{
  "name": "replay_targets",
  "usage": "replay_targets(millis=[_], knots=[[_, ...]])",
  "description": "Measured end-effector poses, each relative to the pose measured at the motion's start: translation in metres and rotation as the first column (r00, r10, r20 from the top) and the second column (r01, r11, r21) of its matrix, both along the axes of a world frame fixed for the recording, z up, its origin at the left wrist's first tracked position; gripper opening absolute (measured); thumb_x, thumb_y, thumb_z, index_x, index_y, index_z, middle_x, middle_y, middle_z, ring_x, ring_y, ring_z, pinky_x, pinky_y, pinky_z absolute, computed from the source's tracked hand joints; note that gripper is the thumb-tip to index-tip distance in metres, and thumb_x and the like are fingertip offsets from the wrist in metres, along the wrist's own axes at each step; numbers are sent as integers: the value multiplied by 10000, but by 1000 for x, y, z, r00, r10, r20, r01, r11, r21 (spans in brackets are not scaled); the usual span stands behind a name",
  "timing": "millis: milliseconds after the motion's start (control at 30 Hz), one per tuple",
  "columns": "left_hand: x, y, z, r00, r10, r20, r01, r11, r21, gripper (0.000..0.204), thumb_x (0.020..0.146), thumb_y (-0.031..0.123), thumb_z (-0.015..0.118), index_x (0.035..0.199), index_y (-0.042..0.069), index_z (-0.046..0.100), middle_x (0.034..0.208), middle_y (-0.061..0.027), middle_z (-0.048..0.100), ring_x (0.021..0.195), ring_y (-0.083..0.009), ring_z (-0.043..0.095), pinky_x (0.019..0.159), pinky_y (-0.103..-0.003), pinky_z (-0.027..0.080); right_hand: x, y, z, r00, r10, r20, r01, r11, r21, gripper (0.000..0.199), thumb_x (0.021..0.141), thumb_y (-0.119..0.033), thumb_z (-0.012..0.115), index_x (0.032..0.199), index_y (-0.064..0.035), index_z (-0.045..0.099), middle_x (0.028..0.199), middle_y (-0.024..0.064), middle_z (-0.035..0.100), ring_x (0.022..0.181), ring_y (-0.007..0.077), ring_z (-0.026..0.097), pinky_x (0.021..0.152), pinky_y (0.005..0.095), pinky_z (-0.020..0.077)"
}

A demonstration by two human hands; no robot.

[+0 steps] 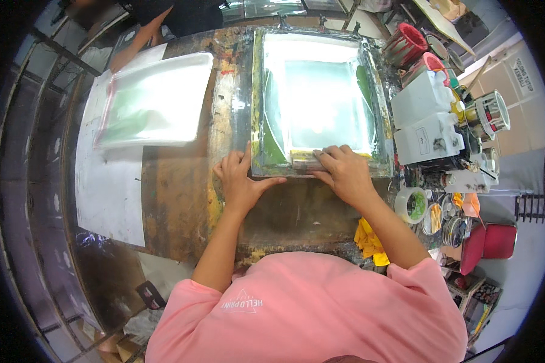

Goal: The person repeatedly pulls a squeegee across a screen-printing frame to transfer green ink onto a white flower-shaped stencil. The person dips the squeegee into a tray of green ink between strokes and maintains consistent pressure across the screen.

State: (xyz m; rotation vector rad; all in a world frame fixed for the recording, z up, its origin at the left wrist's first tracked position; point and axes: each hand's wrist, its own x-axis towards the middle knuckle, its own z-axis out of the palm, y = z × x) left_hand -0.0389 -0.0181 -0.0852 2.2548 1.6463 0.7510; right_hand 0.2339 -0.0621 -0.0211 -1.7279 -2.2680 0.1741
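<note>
The screen [317,97], a framed printing mesh smeared with green and yellow ink, lay flat on the far middle of the table [181,206], its mesh glowing pale under the light. A squeegee [309,158] sat inside the frame along its near edge. The right hand [344,172] lay over the squeegee's right end, fingers curled down onto it and the near frame rail; whether the fingers truly closed round it could not be told. The left hand [241,181] rested flat and open at the frame's near left corner, thumb stretched along the near rail, fingertips touching the left rail, grasping nothing.

Left of the screen, well apart, a stack of clear plastic bags [154,100] lay on a white sheet [109,181] that covered the table's left part. Another person's arm [136,43] reached down onto the far left corner there.

Right of the screen stood two white jugs [427,118], with red tubs [406,43] beyond them and an open tin [490,112] farther right. Nearer the person, a tape roll [410,204] sat beside small ink cans [448,224]. A yellow rag [369,242] hung at the table's near edge, just beside the right forearm. A red stool [490,242] stood off the table's right end.
</note>
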Motion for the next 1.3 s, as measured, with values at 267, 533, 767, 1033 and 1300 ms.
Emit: replay_targets(millis=[267, 533, 767, 1033, 1300], knots=[[-2, 3, 3, 998, -51, 40, 49, 997, 59, 1206, 553, 745, 907, 1504, 64, 614, 1033, -50, 571, 1036, -255, 523, 983, -444, 304, 43, 175, -43, 991, -52, 126, 17, 964, 266, 368, 954, -446, 725, 1173, -152, 749, 1037, 68, 701, 968, 296, 689, 800, 454, 587], [0, 3, 3, 988, -62, 145, 52, 996, 74, 1255, 591, 750, 891, 1561, 34, 542, 872, -48, 591, 867, -238, 542, 945, -420, 337, 88, 292, -4, 990, 1, 144, -12, 997, 80, 501, 1018, -610, 573, 1177, -169, 748, 1065, 118, 732, 1026, 341, 721, 824, 510, 579], [-2, 0, -2, 991, -63, 120, 51, 994, 100, 1267, 625, 771, 855, 1570, -1, 513, 761, -67, 552, 765, -234, 503, 926, -419, 365, 62, 207, -30, 990, -33, 136, 2, 975, 222, 378, 997, -520, 644, 1128, -176, 729, 1014, 96, 715, 952, 329, 714, 760, 500, 596], [-2, -2, -4, 991, -41, 130, 25, 992, 122, 1189, 669, 717, 882, 1549, -3, 535, 832, -90, 631, 823, -265, 543, 919, -424, 401, -3, 27, 24, 983, -80, 163, 79, 997, 16, 353, 969, -400, 707, 1094, -81, 619, 982, 114, 645, 917, 330, 675, 716, 491, 568], [37, 11, 70, 577, -27, 816, 54, 999, -5, 1078, 826, 450, 926, 1591, -96, 398, 1250, -266, 686, 1137, -318, 647, 966, -431, 507, -7, 17, 109, 978, -96, 187, 1, 892, 453, 287, 979, -349, 685, 1067, -76, 681, 996, 125, 694, 986, 322, 666, 1012, 536, 442]])
